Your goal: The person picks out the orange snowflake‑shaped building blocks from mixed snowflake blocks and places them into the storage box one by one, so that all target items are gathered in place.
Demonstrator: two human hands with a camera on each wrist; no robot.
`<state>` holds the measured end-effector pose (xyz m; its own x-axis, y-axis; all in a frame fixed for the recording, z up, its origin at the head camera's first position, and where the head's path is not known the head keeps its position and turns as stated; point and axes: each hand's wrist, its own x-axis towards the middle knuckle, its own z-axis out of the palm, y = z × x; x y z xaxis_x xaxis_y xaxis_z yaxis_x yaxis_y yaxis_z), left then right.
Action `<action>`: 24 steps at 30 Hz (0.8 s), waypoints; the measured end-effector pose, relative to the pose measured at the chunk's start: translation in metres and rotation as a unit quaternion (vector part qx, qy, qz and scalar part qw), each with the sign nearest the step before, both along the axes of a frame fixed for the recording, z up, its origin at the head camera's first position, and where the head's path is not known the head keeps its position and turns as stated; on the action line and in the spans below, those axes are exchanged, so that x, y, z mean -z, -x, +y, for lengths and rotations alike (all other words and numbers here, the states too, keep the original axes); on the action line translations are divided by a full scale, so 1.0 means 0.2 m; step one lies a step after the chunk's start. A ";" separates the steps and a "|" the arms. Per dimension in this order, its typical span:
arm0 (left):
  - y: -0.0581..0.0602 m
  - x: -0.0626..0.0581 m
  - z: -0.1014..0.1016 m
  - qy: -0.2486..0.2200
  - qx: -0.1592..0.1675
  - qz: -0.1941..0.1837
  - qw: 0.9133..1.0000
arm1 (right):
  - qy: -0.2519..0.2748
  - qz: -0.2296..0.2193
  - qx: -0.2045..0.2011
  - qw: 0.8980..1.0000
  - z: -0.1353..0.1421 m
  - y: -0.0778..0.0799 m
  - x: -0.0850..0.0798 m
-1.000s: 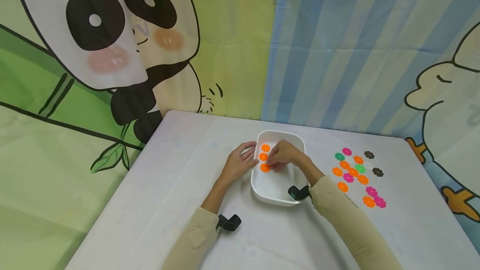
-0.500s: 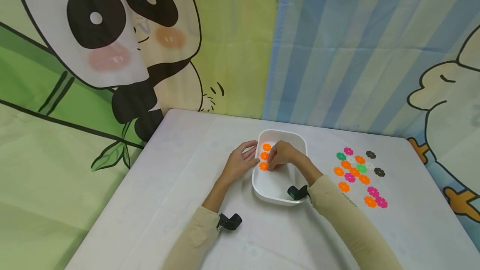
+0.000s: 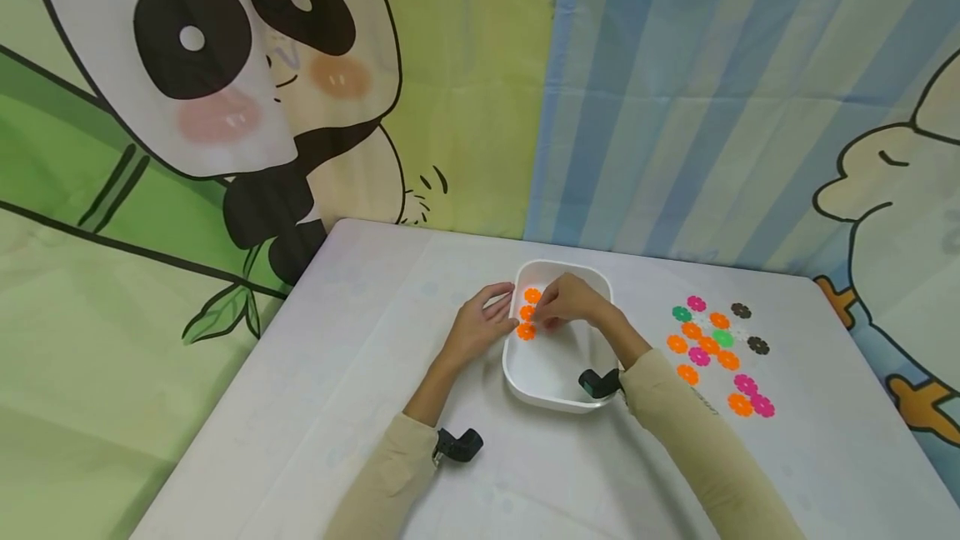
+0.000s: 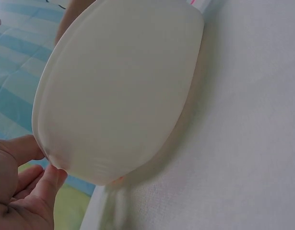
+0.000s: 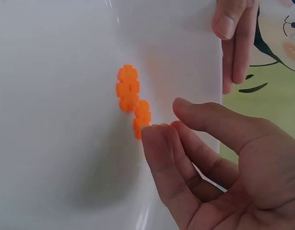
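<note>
A white rectangular tray (image 3: 551, 377) stands on the table, three orange flower-shaped plastic discs (image 3: 527, 331) lined up along its left side. Beside that side is my left hand (image 3: 480, 323), fingers extended and touching the rim. The left wrist view shows its fingertips (image 4: 55, 175) at the tray's outer wall (image 4: 118, 86). Over the tray my right hand (image 3: 576, 298) hovers close to the row. In the right wrist view, its thumb (image 5: 183, 106) and index finger stand apart with nothing between them, partly covering the orange discs (image 5: 128, 88).
Several loose flower discs lie right of the tray: orange (image 3: 687, 374), pink (image 3: 762, 405), green (image 3: 722, 337), dark brown (image 3: 758, 345) and white. Printed curtains (image 3: 480, 90) hang behind the table's far edge. A black camera (image 3: 461, 445) sits at the left wrist.
My right hand has lifted slightly away from the orange discs, and its fingers now sit a little higher. The lowest orange disc has shifted slightly up toward the others. My left hand stays put.
</note>
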<state>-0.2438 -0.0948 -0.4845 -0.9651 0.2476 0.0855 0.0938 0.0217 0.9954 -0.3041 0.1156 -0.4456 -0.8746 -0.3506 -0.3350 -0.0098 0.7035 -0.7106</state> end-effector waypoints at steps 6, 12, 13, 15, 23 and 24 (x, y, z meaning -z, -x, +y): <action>-0.01 0.00 0.01 0.004 -0.010 0.005 1.000 | 0.039 0.006 0.025 0.999 0.11 0.01 -0.14; 0.00 0.00 0.02 -0.009 -0.014 0.006 1.000 | 0.045 0.015 0.068 0.997 0.32 -0.02 -0.23; -0.01 0.00 0.02 -0.008 -0.016 0.006 1.000 | 0.046 0.021 0.076 0.996 0.37 -0.03 -0.23; -0.01 0.00 0.02 -0.003 -0.019 0.002 1.000 | 0.051 0.036 0.090 0.994 0.46 -0.05 -0.21; -0.01 0.00 0.02 0.002 -0.018 0.001 1.000 | 0.029 0.141 0.129 0.981 0.79 -0.19 -0.13; -0.01 0.00 0.02 -0.002 -0.017 0.002 1.000 | 0.025 0.147 0.130 0.980 0.83 -0.21 -0.12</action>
